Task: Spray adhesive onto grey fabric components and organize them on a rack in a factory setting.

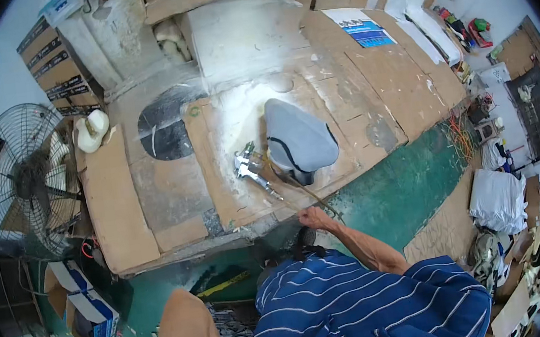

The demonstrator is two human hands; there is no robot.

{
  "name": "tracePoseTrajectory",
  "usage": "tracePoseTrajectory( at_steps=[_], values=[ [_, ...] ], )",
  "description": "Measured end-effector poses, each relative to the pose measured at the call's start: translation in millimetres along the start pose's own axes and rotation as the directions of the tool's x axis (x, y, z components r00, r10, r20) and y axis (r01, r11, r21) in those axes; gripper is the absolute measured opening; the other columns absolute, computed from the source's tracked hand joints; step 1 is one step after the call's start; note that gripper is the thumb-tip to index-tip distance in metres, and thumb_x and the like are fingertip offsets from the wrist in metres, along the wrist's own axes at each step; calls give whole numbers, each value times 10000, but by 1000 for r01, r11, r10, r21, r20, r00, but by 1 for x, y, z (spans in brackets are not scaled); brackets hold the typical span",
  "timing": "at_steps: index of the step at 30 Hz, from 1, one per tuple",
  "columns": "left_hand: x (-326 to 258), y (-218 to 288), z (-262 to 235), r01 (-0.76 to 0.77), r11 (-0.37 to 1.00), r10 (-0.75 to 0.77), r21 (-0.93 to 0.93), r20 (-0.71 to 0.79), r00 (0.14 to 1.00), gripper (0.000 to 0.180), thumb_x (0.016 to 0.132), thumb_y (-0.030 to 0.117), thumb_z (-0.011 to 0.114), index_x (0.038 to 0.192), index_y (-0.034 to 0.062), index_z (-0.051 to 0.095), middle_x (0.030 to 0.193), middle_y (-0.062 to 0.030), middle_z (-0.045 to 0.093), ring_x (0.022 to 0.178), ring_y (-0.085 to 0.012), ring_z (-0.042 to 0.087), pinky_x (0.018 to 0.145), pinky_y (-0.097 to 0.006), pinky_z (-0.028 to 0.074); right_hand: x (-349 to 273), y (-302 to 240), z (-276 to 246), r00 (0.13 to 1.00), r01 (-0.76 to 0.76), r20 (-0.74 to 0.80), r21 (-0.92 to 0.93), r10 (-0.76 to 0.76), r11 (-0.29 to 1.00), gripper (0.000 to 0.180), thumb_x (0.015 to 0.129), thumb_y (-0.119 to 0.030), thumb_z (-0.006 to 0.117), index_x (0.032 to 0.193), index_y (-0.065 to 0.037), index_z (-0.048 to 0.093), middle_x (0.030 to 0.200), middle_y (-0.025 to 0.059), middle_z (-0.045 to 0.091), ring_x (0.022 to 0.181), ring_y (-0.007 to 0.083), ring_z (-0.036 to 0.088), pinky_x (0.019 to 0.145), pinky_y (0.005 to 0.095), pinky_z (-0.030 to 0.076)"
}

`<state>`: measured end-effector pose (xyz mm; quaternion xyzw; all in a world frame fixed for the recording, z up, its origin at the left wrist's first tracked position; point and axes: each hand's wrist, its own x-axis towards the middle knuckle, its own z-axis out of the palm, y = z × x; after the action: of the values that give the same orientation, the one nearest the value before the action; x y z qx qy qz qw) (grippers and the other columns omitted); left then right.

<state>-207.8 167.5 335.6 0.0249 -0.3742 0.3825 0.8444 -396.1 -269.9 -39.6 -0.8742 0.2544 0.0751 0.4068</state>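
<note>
The broad work surface covered in paint-dusted brown cardboard sheets fills the space ahead of you, with a round black wire-guard fan off to your left. On the cardboard lies a grey padded seat cushion with dark edging, and just beside it, to its left, rests a silver metal spray gun. Your right hand reaches to the table's near edge, fingers curled around a thin hose leading to the gun. Your left hand is out of sight.
</note>
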Motion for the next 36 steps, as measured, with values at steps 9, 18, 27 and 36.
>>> tracePoseTrajectory(
  at_steps=[9, 18, 27, 36],
  values=[
    [-85, -12, -82, 477, 704, -429, 526, -220, 876, 459, 1046, 442, 457, 1056, 0, 579, 992, -92, 666, 796, -197, 602, 818, -442, 523, 103, -114, -7, 948, 145, -239, -265, -211, 953, 388, 920, -240, 634, 1257, -62, 558, 1132, 252, 661, 963, 464, 680, 806, 545, 565],
    [-228, 181, -209, 230, -761, -571, 606, -795, 205, 461, 1068, 460, 510, 1261, 68, 656, 716, -47, 594, 608, -173, 567, 563, -377, 452, 177, -145, 35, 963, -44, -248, -531, -106, 846, 461, 898, -238, 696, 1298, -69, 542, 1166, 253, 642, 1050, 446, 671, 851, 540, 566],
    [-224, 182, -237, 409, -787, -477, 461, -876, 70, 470, 1069, 490, 510, 1301, 103, 644, 724, -58, 630, 600, -162, 587, 582, -345, 484, 140, -156, 42, 909, 58, -334, -494, -251, 867, 355, 759, -150, 728, 1078, -33, 621, 933, 230, 696, 860, 438, 694, 737, 538, 559],
    [-226, 70, -219, 304, -546, -737, 781, -620, 269, 523, 1081, 418, 516, 1436, 39, 576, 1186, -155, 719, 985, -251, 702, 840, -369, 552, -14, -170, 26, 981, 178, -44, -193, -189, 965, 489, 772, -166, 705, 1234, -59, 585, 928, 260, 700, 869, 477, 682, 767, 563, 542]
  ],
)
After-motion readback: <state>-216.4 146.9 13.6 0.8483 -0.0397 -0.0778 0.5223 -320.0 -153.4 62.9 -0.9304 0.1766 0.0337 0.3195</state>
